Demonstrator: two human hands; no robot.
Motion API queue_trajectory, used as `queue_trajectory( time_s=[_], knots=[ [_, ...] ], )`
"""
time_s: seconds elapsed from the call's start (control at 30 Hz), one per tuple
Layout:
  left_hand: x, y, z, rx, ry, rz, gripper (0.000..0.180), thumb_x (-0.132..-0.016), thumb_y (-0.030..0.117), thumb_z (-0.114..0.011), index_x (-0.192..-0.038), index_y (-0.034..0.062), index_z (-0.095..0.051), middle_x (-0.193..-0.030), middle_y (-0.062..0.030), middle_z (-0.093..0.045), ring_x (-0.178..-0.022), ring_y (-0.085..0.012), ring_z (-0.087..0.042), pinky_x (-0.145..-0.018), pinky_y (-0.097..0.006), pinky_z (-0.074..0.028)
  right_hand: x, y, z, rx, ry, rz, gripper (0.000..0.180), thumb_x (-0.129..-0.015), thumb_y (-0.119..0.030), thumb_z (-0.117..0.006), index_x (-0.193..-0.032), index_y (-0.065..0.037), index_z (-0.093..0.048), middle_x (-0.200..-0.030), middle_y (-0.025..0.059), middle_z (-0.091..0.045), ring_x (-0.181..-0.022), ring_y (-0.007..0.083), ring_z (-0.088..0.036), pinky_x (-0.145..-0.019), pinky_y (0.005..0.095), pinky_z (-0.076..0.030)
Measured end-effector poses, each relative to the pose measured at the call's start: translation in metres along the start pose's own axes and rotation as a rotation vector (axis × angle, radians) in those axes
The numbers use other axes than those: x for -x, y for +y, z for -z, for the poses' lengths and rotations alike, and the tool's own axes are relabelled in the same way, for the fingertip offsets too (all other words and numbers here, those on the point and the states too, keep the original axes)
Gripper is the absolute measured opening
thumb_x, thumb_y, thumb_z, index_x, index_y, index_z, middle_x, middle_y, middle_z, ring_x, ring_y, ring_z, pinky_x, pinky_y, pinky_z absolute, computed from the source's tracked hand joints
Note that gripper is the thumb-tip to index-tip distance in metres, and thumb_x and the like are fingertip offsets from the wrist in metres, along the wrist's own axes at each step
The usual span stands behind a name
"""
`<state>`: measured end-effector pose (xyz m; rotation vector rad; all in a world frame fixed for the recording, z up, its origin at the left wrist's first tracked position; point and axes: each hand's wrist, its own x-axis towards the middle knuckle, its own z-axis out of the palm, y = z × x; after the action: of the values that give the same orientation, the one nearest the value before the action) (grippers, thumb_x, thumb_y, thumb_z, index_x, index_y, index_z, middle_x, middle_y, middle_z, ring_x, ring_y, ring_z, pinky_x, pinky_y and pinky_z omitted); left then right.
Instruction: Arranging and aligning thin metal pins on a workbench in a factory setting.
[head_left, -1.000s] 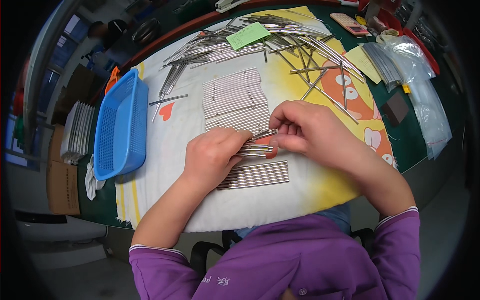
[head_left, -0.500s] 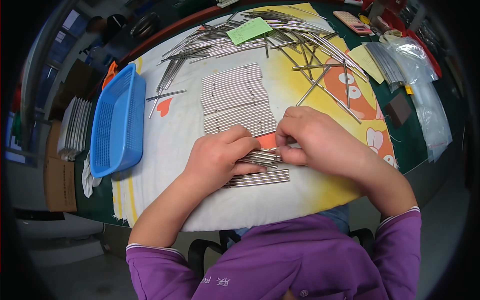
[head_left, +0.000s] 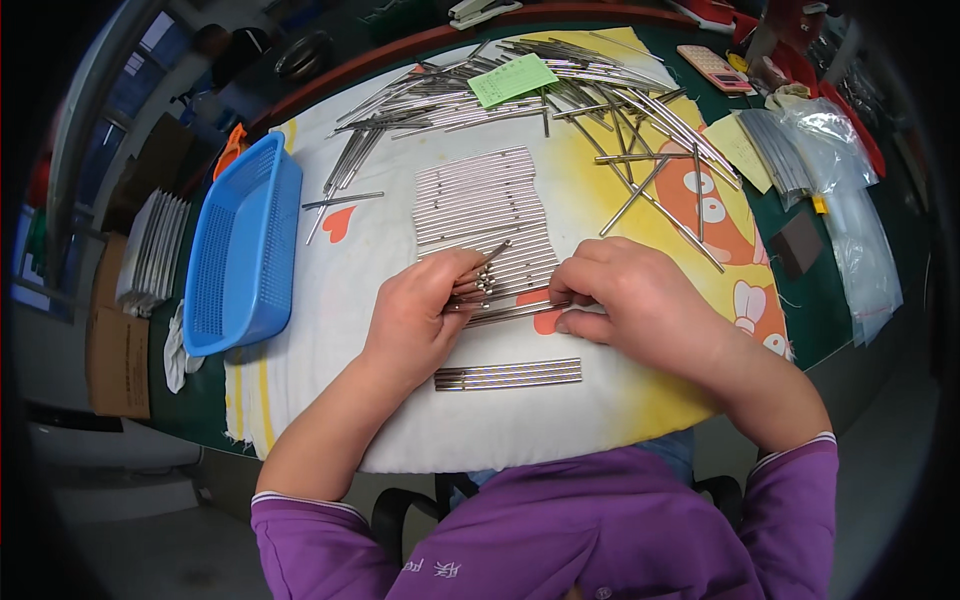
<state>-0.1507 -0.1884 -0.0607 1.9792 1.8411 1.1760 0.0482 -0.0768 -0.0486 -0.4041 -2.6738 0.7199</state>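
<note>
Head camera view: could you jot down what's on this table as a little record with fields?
Surface: white and yellow cloth over a green table
Left hand: grips one end of a small bundle of metal rods
Right hand: rests on the bundle's other end
Sorted rods: neat row beyond the hands; short row nearer the person
Loose rods: scattered pile at the far edge, green paper slip on top
Left side: blue plastic basket
Right side: clear plastic bags
</note>
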Motion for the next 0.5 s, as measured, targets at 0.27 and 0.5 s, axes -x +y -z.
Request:
queue_trajectory(
  time_s=[0.27,0.5],
  knots=[
    [-0.0010,0.0004,-0.0004,-0.106,-0.058,-0.065,0.028,-0.060,-0.002,-0.064,-0.086,0.0065,-0.058,-0.074,-0.0058,-0.056,-0.066,-0.0231,-0.057,-0.055,-0.031,-0.045,-0.0033,-0.0003,0.0024,-0.018,-0.034,-0.080,0.016,-0.068,-0.012,-0.065,-0.081,-0.006,-0.059,-0.077,0.0078,-0.056,-0.075,0.0257,-0.055,-0.067,0.0353,-0.045],
    [-0.0019,0.0023,-0.0012,-0.091,-0.070,-0.021,0.026,-0.061,0.006,-0.070,-0.084,0.0076,-0.059,-0.071,-0.0041,-0.055,-0.063,-0.0212,-0.056,-0.054,-0.030,-0.044,-0.0024,0.0001,0.0011,0.062,-0.102,-0.035,0.014,-0.068,-0.012,-0.063,-0.080,-0.005,-0.058,-0.080,0.0090,-0.055,-0.079,0.0266,-0.055,-0.068,0.0363,-0.045]
  ],
)
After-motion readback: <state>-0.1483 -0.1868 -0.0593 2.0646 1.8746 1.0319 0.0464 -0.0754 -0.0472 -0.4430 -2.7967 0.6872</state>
